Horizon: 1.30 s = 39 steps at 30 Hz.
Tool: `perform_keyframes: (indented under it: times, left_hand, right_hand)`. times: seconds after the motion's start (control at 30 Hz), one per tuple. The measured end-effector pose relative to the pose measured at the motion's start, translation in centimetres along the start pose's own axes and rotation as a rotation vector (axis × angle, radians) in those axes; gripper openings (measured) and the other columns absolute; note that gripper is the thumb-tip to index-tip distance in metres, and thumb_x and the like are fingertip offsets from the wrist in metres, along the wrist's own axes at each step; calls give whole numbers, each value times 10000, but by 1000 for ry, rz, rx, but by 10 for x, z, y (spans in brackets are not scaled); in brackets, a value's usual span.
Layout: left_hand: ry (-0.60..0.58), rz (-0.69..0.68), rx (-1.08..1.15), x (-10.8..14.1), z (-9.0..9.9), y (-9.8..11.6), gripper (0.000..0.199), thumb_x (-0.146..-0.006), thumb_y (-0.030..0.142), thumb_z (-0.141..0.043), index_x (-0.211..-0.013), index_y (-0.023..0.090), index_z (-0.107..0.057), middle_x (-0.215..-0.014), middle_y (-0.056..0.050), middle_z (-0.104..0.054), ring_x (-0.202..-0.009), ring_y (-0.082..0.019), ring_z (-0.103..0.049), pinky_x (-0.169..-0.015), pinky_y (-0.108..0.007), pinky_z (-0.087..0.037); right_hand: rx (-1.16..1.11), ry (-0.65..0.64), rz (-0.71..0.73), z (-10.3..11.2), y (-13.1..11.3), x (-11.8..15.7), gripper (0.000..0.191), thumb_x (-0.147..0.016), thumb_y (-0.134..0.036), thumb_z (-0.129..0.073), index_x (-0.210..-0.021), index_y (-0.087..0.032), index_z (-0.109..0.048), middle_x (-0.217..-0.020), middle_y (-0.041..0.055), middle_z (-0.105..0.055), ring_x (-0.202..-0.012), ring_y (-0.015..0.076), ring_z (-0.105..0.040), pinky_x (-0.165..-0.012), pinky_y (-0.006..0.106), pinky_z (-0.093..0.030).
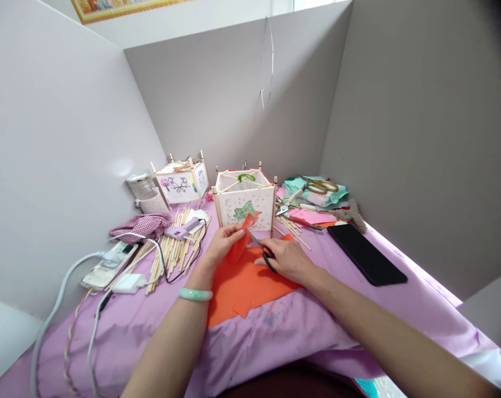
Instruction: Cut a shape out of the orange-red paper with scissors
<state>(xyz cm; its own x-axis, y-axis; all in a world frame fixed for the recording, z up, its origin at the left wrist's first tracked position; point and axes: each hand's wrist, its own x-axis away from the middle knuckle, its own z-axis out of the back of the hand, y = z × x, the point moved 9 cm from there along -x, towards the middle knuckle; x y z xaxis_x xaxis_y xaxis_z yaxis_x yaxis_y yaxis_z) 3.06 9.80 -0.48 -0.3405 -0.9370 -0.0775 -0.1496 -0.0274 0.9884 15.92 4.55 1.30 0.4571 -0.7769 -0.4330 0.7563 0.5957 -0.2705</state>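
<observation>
My left hand (224, 245) pinches a piece of orange paper (238, 250) and holds it up over the table. Black-handled scissors (268, 257) are in my right hand (289, 258), their blades pointing at the paper's edge close to my left fingertips. Whether the blades are closed on the paper is too small to tell. Beneath both hands lies a larger orange sheet (250, 284), with a small orange scrap (242, 308) on its near edge. Just behind my hands stands a white paper lantern (225, 202) with a wooden stick frame and a green leaf-like drawing.
Left are a second lantern (179, 187), a glass jar (144, 190), a glue gun (184, 228) on wooden sticks (157, 271), a power strip (109, 268) and cables. Right are a black phone (366, 254), pliers (302, 221) and gold-handled scissors (320, 187). Grey panels (233, 105) enclose the table.
</observation>
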Motion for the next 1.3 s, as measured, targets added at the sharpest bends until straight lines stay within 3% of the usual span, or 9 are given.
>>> perform_keyframes:
  times: [0.63, 0.9, 1.1, 1.3]
  left_hand:
    - [9, 37, -3, 0, 1, -2, 288, -661, 358, -708, -796, 124, -608, -676, -19, -674, -585, -170, -654, -562, -248, -498]
    - [-91, 31, -56, 0, -7, -4, 290, -720, 375, -653, -838, 112, -620, -721, -60, -683, -655, -181, -650, -623, -272, -493]
    - [-50, -3, -145, 0, -4, 0, 257, -685, 337, -685, -778, 100, -641, -692, -36, -663, -609, -134, -601, -598, -226, -445]
    - [-39, 21, -150, 2, -6, 1, 247, -685, 343, -681, -721, 109, -611, -621, -25, -646, -530, -116, -573, -521, -206, -412]
  right_hand:
    - [13, 31, -2, -3, 7, 1, 347, -797, -515, -573, -957, -208, -601, -829, 20, -676, -740, 162, -621, -597, 245, -339]
    - [-37, 7, -14, -2, 5, 0, 398, -775, -500, -603, -1047, -211, -582, -872, 42, -672, -772, 173, -621, -627, 238, -369]
    - [-30, 16, -5, 0, 2, 0, 366, -773, -512, -596, -958, -197, -591, -842, 40, -661, -720, 158, -604, -598, 233, -355]
    - [-43, -5, -17, -3, 3, 0, 360, -778, -499, -600, -983, -203, -594, -853, 38, -666, -766, 168, -618, -637, 238, -387]
